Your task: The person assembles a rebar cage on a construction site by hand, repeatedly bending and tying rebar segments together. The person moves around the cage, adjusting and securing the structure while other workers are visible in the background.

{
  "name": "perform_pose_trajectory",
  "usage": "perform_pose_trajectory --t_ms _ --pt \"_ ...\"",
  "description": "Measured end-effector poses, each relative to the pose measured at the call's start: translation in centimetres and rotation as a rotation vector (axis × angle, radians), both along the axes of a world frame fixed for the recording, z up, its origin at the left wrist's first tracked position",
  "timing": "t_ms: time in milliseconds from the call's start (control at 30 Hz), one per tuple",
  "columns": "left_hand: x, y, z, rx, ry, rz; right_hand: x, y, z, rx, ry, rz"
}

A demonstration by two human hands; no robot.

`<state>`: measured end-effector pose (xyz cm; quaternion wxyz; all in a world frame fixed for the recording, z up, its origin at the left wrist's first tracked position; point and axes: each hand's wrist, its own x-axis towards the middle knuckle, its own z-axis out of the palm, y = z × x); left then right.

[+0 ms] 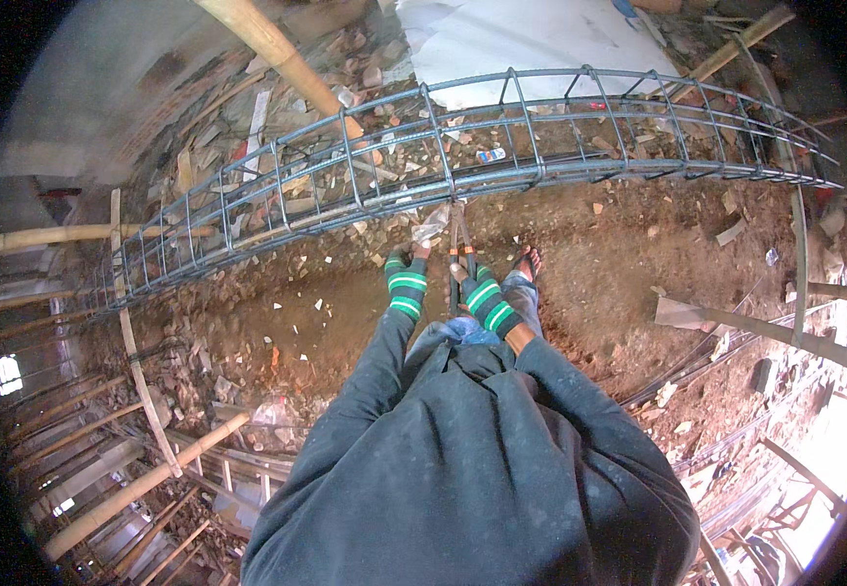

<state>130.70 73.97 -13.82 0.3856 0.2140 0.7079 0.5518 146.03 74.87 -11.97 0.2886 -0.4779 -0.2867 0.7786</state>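
Note:
My right hand [485, 293], in a green and black glove with bare fingertips, grips pincers [461, 234] with dark and orange handles. Their jaws reach up to the lower bar of a long rebar cage [448, 183], at a stirrup. Beside it my left hand [407, 278], gloved alike, has its fingers drawn together. Whatever they may hold is too small to make out. A crumpled piece of clear plastic [431, 225] shows just beyond those fingertips. The cage of steel bars and square stirrups stretches across in front of me, its ends curving away left and right.
A bamboo pole [291, 68] slants down behind the cage, with a pale sheet [540, 44] beyond. Wooden uprights [135, 342] [800, 254] stand near both cage ends. Rubble and scraps cover the dirt floor [619, 234]. Loose bars [677, 376] lie at right.

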Motion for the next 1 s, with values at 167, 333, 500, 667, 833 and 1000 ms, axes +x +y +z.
perform_pose_trajectory --t_ms 167,333,500,667,833,1000 --pt "0.1 1.6 0.5 -0.138 -0.237 -0.418 1.3 1.3 0.1 0.021 0.007 0.136" --pt "1.3 4.9 0.5 -0.266 -0.537 -0.831 4.1 3.0 0.0 -0.021 0.026 0.259" --pt "4.8 7.1 0.0 -0.303 -0.727 -0.753 6.3 5.2 1.4 -0.137 0.093 0.403" --pt "7.0 7.3 -1.0 -0.346 -0.581 -0.461 6.8 5.6 4.8 0.252 -0.646 0.711" --pt "9.2 8.0 -1.3 -0.326 -0.41 -0.269 4.9 0.6 3.5 0.799 -1.175 0.208" --pt "11.5 8.3 -1.0 -0.222 -0.56 0.042 3.7 -0.4 -1.3 0.748 -1.179 0.187"
